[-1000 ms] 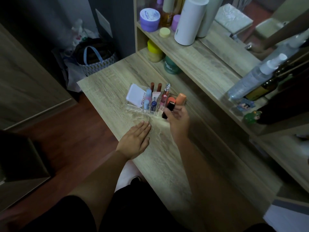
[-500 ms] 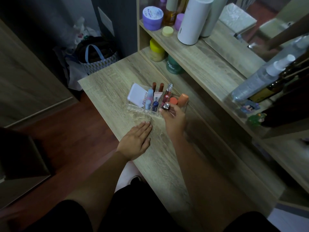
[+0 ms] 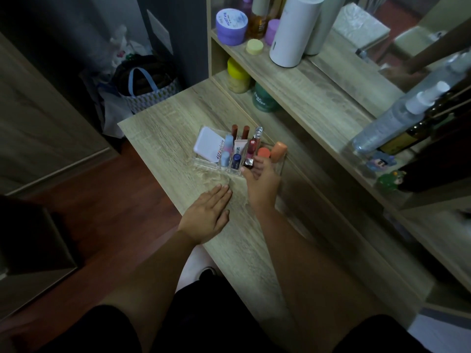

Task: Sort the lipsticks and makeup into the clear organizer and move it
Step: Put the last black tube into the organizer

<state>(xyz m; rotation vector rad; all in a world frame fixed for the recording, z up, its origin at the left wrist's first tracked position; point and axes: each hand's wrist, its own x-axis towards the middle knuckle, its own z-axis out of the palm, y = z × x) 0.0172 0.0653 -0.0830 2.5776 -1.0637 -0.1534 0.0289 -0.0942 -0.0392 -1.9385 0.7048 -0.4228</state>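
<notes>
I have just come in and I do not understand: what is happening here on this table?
A person is sorting makeup into a clear organizer on a wooden table. The right hand is at a dark lipstick standing in a front slot. The left hand lies flat on the table. The organizer already holds several tubes.

The left hand (image 3: 206, 215) lies flat, palm down, fingers together and pointing toward 1 o'clock, its forearm running back toward 7 o'clock. The right hand (image 3: 262, 182) sits just beside it at 2 o'clock, palm down, fingers loosely curled and spread, grip empty, with its forearm stretching back toward 5 o'clock.
</notes>
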